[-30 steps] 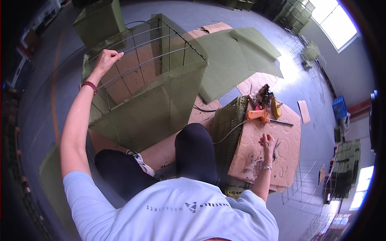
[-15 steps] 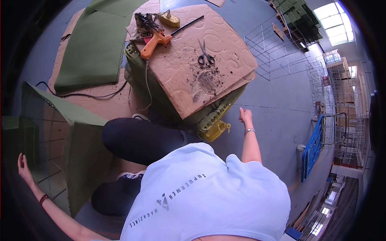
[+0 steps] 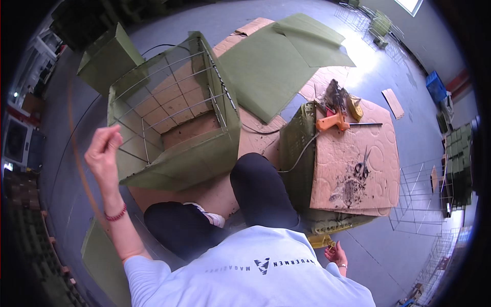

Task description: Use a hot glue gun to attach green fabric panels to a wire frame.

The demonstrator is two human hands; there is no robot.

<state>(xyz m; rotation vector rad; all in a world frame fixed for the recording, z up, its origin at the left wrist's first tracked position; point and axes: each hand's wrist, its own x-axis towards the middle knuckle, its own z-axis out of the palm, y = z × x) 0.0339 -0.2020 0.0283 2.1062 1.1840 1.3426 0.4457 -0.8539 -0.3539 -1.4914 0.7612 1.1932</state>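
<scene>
We see the left hand (image 3: 104,152), thumb and fingertips together, just beside the left side of the green-covered wire frame (image 3: 192,171), which stands on floor cardboard (image 3: 212,192). The right hand (image 3: 336,254) is at the yellow container (image 3: 318,241); whether its fingers grip, we cannot tell. Nearby, cardboard sheets (image 3: 335,163) bear an orange glue gun (image 3: 331,123) and scissors (image 3: 362,168).

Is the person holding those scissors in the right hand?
No, the scissors lie on the cardboard, apart from the right hand.
</scene>
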